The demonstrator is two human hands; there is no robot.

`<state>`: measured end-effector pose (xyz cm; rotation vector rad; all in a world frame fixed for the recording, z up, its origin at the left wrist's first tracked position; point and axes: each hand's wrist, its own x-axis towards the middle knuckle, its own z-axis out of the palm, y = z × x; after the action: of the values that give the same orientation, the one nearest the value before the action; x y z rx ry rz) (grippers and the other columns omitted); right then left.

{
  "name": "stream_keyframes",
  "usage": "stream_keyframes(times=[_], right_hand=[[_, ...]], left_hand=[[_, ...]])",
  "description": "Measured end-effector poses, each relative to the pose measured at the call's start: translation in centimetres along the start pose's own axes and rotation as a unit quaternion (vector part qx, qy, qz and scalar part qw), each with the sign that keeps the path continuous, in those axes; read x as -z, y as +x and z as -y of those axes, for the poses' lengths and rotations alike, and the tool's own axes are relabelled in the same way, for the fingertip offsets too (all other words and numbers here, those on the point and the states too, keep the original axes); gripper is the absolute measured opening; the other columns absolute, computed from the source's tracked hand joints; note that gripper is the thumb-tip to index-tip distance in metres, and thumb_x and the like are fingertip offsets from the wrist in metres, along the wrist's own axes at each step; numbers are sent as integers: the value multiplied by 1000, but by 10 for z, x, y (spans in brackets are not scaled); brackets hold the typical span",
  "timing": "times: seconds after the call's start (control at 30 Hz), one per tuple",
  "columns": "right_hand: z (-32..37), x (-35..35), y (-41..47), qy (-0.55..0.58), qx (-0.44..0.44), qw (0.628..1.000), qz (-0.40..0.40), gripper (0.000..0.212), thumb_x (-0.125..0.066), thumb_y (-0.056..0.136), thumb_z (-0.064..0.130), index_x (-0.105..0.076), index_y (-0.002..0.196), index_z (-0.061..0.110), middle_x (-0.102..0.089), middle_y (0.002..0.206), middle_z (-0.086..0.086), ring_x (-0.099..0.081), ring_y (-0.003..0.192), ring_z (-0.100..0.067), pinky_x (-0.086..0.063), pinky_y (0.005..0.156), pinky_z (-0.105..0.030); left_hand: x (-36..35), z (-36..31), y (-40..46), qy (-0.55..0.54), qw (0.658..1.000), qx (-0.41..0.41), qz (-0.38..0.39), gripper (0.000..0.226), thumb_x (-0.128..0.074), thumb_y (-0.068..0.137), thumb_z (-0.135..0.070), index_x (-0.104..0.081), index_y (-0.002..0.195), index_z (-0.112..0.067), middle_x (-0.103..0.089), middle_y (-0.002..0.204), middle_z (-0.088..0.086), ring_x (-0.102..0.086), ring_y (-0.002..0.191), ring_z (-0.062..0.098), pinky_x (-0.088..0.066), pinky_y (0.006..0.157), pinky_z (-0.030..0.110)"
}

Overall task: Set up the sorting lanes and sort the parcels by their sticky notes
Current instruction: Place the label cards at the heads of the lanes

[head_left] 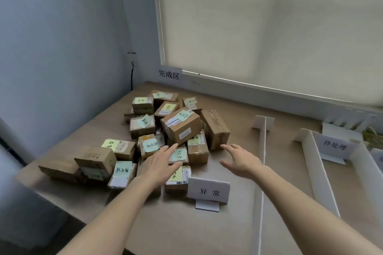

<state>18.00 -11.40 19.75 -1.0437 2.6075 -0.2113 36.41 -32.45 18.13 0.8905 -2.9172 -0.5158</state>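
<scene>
My left hand (158,164) is flat, fingers straight, lying on the front parcels of the pile (165,130), gripping nothing. My right hand (240,160) is spread and empty, fingertips just beside the pile's right-hand box (215,128). White sign (208,190) stands in front of the pile; white divider (263,151) to the right on the table (228,223).

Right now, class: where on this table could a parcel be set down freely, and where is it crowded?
Free: bare table between the parcel pile and the white divider; also between that divider and the next divider. Crowded: the pile itself, under both hands.
</scene>
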Motion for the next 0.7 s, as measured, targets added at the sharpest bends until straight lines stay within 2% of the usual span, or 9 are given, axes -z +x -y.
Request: stream_keyframes(times=[0.1, 0.33, 0.57, 0.7], right_hand=[[-14, -31, 14, 0, -20, 1000, 23, 68, -49, 98, 53, -23, 159, 36, -24, 166, -2, -30, 149, -23, -36, 115, -41], [-39, -102, 41, 29, -68, 994, 79, 66, -47, 100, 50, -20, 159, 36, -17, 168, -5, -27, 151, -24, -34, 113, -40], [-67, -164, 62, 61, -115, 986, 104, 68, -48, 99, 52, -17, 159, 40, -17, 167, -3, -24, 152, -23, -36, 114, -45], [-78, -190, 69, 95, -128, 981, 113, 71, -49, 98, 53, -14, 159, 41, -15, 168, -5, -19, 154, -21, -31, 119, -44]], left_hand=[[-40, 7, 15, -16, 999, -12, 38, 68, -46, 94, -60, -19, 154, -42, -26, 160, -9, -33, 143, 18, -40, 109, 41], [-121, 24, 40, -43, 994, -13, 103, 67, -46, 94, -59, -18, 153, -44, -28, 159, -8, -35, 142, 19, -42, 106, 41], [-190, 30, 53, -45, 984, -25, 170, 71, -46, 95, -59, -13, 155, -40, -19, 163, -4, -24, 148, 19, -34, 111, 39], [-215, 32, 61, -52, 984, -18, 170, 72, -46, 95, -58, -11, 155, -40, -18, 163, -3, -25, 147, 20, -35, 111, 39]])
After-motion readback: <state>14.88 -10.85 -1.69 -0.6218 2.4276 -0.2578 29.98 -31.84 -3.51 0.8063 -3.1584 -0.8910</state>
